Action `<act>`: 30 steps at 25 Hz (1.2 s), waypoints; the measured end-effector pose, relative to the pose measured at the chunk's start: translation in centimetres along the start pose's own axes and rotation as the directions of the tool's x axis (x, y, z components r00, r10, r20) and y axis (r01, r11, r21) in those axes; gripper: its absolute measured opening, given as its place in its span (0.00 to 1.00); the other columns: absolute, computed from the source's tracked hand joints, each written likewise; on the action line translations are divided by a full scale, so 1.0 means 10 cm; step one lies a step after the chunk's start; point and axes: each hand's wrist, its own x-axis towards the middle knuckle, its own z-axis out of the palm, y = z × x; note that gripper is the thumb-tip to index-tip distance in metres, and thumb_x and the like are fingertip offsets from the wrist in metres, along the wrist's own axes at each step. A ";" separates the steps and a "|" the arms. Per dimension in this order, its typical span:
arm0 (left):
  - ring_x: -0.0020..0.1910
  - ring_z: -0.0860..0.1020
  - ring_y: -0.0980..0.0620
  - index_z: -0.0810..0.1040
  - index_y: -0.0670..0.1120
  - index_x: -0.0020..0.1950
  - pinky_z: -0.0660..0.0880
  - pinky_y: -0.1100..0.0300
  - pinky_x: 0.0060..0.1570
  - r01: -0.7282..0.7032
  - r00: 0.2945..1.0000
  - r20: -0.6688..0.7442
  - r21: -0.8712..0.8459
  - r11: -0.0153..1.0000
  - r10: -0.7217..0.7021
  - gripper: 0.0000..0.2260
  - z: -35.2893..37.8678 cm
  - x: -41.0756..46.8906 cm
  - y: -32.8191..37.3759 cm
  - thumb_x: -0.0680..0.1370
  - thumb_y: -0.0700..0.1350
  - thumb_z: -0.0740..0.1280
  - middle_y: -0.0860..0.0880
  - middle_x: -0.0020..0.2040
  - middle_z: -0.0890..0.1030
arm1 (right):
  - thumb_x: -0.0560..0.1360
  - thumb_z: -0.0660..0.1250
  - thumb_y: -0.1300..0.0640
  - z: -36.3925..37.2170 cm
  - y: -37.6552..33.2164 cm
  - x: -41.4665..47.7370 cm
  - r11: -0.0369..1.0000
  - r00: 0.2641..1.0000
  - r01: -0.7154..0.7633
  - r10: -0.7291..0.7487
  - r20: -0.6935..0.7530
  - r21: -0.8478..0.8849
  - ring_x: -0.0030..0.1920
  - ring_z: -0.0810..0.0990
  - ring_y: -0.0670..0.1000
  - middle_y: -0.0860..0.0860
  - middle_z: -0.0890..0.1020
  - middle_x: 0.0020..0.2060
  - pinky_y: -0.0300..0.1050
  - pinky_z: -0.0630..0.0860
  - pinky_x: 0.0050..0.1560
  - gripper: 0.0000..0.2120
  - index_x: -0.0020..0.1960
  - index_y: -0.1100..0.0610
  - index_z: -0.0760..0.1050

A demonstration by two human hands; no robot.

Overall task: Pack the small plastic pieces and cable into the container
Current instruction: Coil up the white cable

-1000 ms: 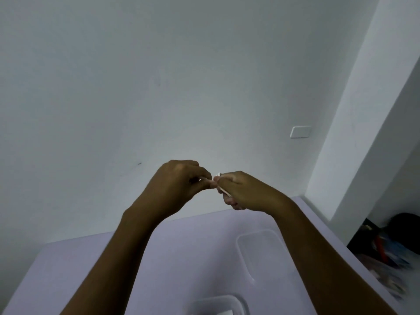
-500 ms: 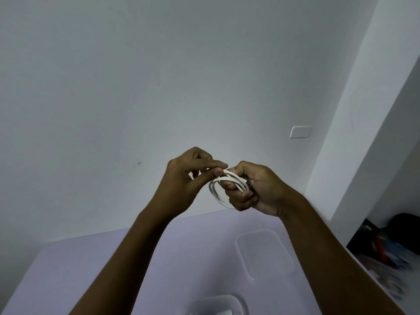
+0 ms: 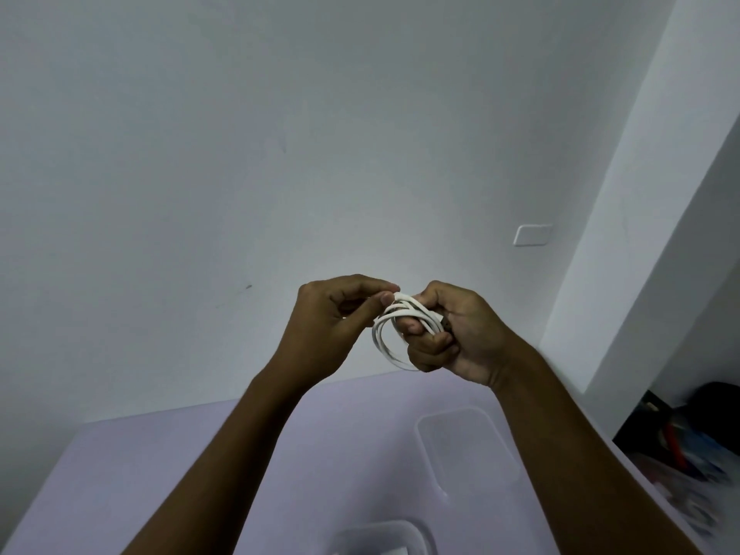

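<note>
A white cable (image 3: 386,338) is wound into a small coil and held up in the air above the table. My right hand (image 3: 456,334) grips the coil, its fingers curled round the loops. My left hand (image 3: 332,318) pinches the cable's top end between thumb and forefinger, right beside the coil. A clear plastic container (image 3: 384,536) shows at the bottom edge, mostly cut off; something white lies in it. Its clear lid (image 3: 466,446) lies flat on the table under my right forearm.
The pale lilac table (image 3: 160,466) stands against a white wall. A wall corner juts out at the right, with a white switch plate (image 3: 532,235) beside it. Dark clutter (image 3: 688,430) sits beyond the table's right edge.
The hands have parted a little and turned. The cable, almost hidden between the fingers a second ago, now shows as an open coil in my right hand.
</note>
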 end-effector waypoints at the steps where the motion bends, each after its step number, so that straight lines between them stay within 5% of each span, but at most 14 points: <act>1: 0.43 0.85 0.50 0.85 0.41 0.52 0.80 0.58 0.43 0.002 1.000 -0.002 -0.021 1.000 -0.002 0.06 0.00 0.00 0.00 0.77 0.40 0.70 0.49 0.45 0.86 | 0.73 0.52 0.54 0.02 -0.02 -0.01 1.000 1.000 0.004 -0.004 0.013 -0.005 0.23 0.51 0.47 0.47 0.63 0.20 0.49 0.45 0.32 0.14 0.33 0.58 0.69; 8: 0.42 0.84 0.42 0.83 0.38 0.50 0.81 0.51 0.43 0.063 0.998 -0.008 -0.243 0.968 -0.066 0.06 0.00 -0.01 0.02 0.77 0.39 0.69 0.44 0.46 0.85 | 0.72 0.52 0.54 0.07 -0.09 -0.01 0.999 0.999 0.013 -0.011 0.044 -0.048 0.22 0.52 0.48 0.48 0.60 0.20 0.48 0.49 0.31 0.15 0.32 0.59 0.70; 14: 0.39 0.84 0.50 0.83 0.43 0.58 0.79 0.59 0.41 0.073 0.993 0.103 -0.166 0.983 -0.057 0.12 -0.04 -0.09 0.07 0.77 0.46 0.69 0.49 0.44 0.86 | 0.72 0.53 0.55 0.05 -0.12 0.01 0.991 0.986 0.126 -0.120 -0.115 0.045 0.21 0.52 0.49 0.48 0.57 0.18 0.49 0.49 0.34 0.15 0.30 0.60 0.69; 18: 0.42 0.83 0.49 0.83 0.47 0.55 0.78 0.57 0.38 0.004 0.993 0.116 0.033 0.999 -0.008 0.09 -0.04 -0.07 0.03 0.75 0.39 0.72 0.54 0.48 0.85 | 0.74 0.52 0.58 0.06 -0.13 0.02 0.990 0.974 0.144 -0.143 -0.175 -0.008 0.28 0.53 0.54 0.51 0.64 0.19 0.50 0.56 0.36 0.15 0.33 0.61 0.70; 21: 0.39 0.81 0.51 0.83 0.46 0.49 0.75 0.49 0.35 0.040 0.995 0.090 0.061 0.997 -0.046 0.11 -0.04 -0.04 0.02 0.77 0.33 0.66 0.54 0.42 0.84 | 0.77 0.58 0.58 -0.01 -0.10 0.00 0.981 0.961 0.195 -0.187 -0.206 0.017 0.32 0.62 0.55 0.57 0.78 0.31 0.48 0.71 0.43 0.15 0.36 0.62 0.75; 23: 0.35 0.78 0.51 0.82 0.46 0.47 0.72 0.49 0.34 0.088 0.989 0.116 0.047 0.995 -0.093 0.11 -0.04 -0.02 -0.02 0.77 0.32 0.64 0.55 0.39 0.83 | 0.80 0.61 0.56 -0.08 -0.03 -0.02 0.967 0.958 0.231 -0.246 -0.145 -0.111 0.34 0.67 0.53 0.57 0.80 0.38 0.49 0.72 0.49 0.15 0.38 0.60 0.78; 25: 0.32 0.74 0.45 0.81 0.47 0.45 0.70 0.51 0.32 0.113 0.983 0.141 0.056 0.992 -0.120 0.09 -0.03 -0.02 -0.07 0.78 0.34 0.65 0.54 0.36 0.80 | 0.80 0.65 0.54 -0.11 0.06 -0.04 0.942 0.953 0.223 -0.264 -0.147 -0.249 0.38 0.71 0.52 0.56 0.78 0.39 0.48 0.73 0.51 0.13 0.44 0.63 0.81; 30: 0.32 0.78 0.55 0.80 0.47 0.42 0.72 0.59 0.32 0.124 0.987 0.093 0.068 0.990 -0.130 0.07 0.12 -0.25 -0.18 0.73 0.47 0.76 0.52 0.35 0.81 | 0.72 0.71 0.46 -0.10 0.36 -0.05 0.964 0.918 0.172 -0.232 -0.322 -0.204 0.38 0.78 0.55 0.55 0.73 0.32 0.52 0.77 0.51 0.19 0.52 0.60 0.74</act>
